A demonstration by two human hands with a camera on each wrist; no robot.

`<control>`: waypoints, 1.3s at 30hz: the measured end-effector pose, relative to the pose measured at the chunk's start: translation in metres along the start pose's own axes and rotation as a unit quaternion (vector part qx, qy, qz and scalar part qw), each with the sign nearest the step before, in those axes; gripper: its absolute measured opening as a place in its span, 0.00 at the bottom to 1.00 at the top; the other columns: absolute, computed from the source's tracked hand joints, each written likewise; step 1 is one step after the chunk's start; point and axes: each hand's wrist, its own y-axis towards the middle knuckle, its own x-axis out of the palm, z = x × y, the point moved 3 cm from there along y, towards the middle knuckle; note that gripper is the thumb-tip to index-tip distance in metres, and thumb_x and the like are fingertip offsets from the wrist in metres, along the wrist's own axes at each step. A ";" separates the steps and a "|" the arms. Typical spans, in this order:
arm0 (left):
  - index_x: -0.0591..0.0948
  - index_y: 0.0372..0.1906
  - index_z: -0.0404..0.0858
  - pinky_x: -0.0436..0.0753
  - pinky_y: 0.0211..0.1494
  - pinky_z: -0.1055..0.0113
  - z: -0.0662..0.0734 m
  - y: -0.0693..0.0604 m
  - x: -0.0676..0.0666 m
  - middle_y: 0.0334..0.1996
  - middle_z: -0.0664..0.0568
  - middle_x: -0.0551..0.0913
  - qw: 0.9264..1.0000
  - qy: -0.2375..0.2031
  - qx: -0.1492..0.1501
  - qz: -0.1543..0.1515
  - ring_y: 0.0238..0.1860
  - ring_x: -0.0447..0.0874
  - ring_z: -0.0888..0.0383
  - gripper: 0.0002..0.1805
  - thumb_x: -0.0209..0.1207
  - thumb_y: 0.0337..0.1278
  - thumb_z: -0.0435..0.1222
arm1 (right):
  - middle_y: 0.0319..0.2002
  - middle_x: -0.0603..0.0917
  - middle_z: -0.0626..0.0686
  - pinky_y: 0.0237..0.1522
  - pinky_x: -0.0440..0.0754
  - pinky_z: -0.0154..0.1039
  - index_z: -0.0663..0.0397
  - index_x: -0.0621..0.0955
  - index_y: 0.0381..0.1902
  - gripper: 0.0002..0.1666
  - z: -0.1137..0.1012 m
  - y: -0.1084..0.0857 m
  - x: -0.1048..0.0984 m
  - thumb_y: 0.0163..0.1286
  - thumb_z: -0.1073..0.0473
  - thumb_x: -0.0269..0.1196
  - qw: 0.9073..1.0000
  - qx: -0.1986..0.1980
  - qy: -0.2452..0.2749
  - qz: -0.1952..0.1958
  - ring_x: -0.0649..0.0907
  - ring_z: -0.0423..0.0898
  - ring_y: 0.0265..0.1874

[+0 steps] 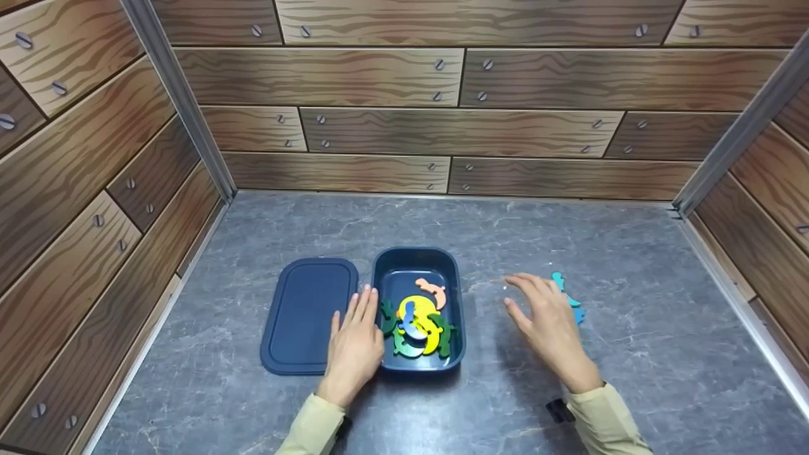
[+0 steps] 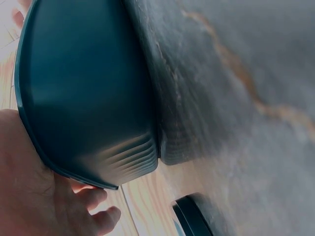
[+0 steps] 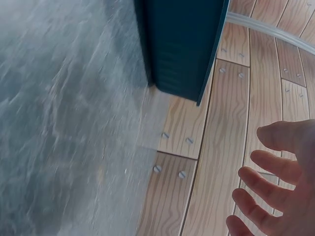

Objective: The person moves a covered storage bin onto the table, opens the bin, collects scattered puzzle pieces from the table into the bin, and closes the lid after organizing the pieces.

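A dark blue open box point(image 1: 460, 303) stands upright on the grey tabletop in the head view. Inside it lie several flat animal-shaped pieces: a peach piece point(image 1: 436, 292), dark green pieces point(image 1: 445, 338), a blue piece point(image 1: 409, 311) and yellow ones point(image 1: 414, 303), partly overlapping. My left hand point(image 1: 354, 347), fingers straight, rests against the box's left side. To the right of the box my right hand point(image 1: 548, 325) hovers with spread, slightly bent fingers and holds nothing. Beyond it lie a turquoise piece point(image 1: 557, 279) and a blue piece point(image 1: 579, 315), partly hidden by that hand.
The box's dark blue lid point(image 1: 306, 316) lies flat left of the box, partly behind my left hand. Walls with a wood-plank print point(image 1: 379, 129) enclose the tabletop point(image 1: 493, 227) at the back and both sides.
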 end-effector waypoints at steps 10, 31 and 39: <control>0.58 0.78 0.42 0.53 0.73 0.41 -0.001 0.000 0.001 0.77 0.53 0.53 1.000 0.005 -0.005 -0.008 0.76 0.50 0.51 0.33 0.49 0.70 0.35 | 0.52 0.82 0.60 0.46 0.73 0.57 0.62 0.83 0.51 0.21 0.025 -0.009 -0.014 0.58 0.67 0.71 0.999 0.012 -0.014 0.029 0.77 0.61 0.48; 0.57 0.78 0.43 0.52 0.73 0.41 -0.001 0.000 0.002 0.77 0.54 0.53 1.000 0.003 -0.010 -0.011 0.76 0.50 0.51 0.33 0.48 0.70 0.35 | 0.54 0.80 0.63 0.45 0.72 0.60 0.62 0.82 0.52 0.19 0.062 -0.033 -0.019 0.63 0.65 0.68 0.995 0.094 -0.036 -0.004 0.76 0.62 0.48; 0.57 0.78 0.43 0.51 0.73 0.41 -0.001 0.000 0.002 0.77 0.53 0.53 1.000 0.003 -0.009 -0.013 0.76 0.51 0.51 0.33 0.48 0.70 0.35 | 0.57 0.77 0.64 0.45 0.72 0.61 0.62 0.80 0.57 0.22 0.078 -0.045 -0.018 0.65 0.62 0.67 0.988 0.130 -0.049 -0.068 0.73 0.63 0.50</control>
